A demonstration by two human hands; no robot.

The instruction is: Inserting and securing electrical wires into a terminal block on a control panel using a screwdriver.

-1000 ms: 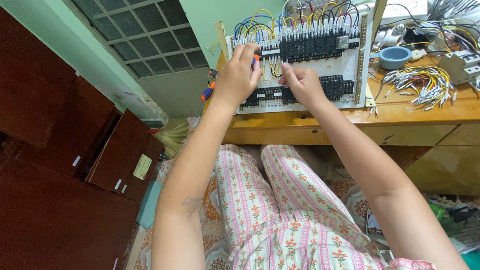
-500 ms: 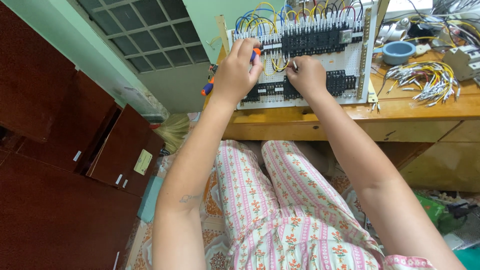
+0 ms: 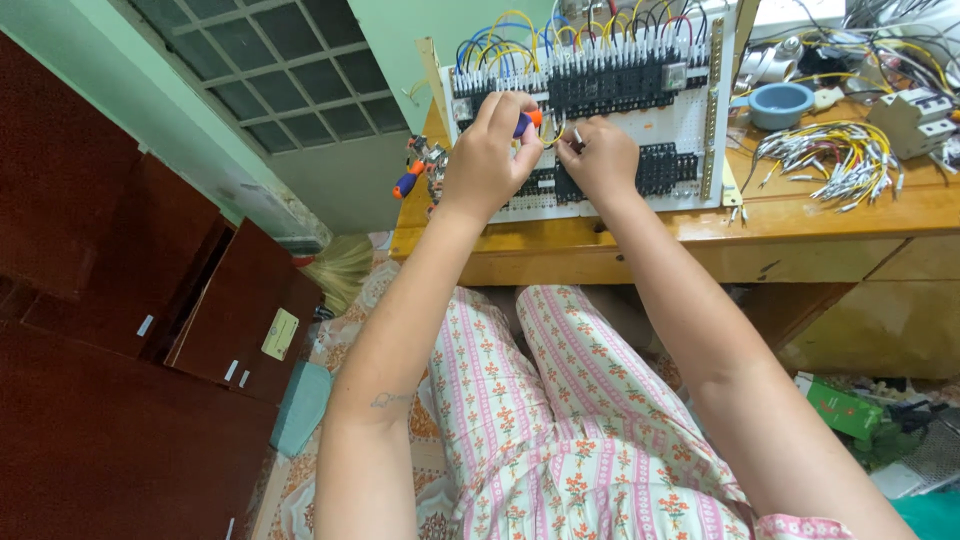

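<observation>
Working at the upper middle of the frame, the person has both hands on a white wiring panel (image 3: 690, 130) that stands propped on the wooden counter (image 3: 820, 215). Left hand (image 3: 485, 160): fingers closed around a small screwdriver (image 3: 528, 122) with an orange-and-blue handle, tip hidden behind the hand. Right hand (image 3: 600, 160): fingers pinched shut on a thin yellow wire (image 3: 556, 133), held just beside the screwdriver against the black terminal row (image 3: 610, 90). Step in hand, by my reading: seating a wire end in a terminal and fastening it. The next move would call for a steady wire and the blade square on the screw, turning without slipping onto neighbouring terminals. Right of the panel lie a bundle of loose yellow and white wires (image 3: 840, 160) and a blue bowl (image 3: 780, 103); a second orange-and-blue tool (image 3: 410, 182) sits at the panel's left edge. Against the frame half a second back: both hands sit at much the same spot on the panel, the right hand drawn slightly closer to the left, and the view has tipped a little.
</observation>
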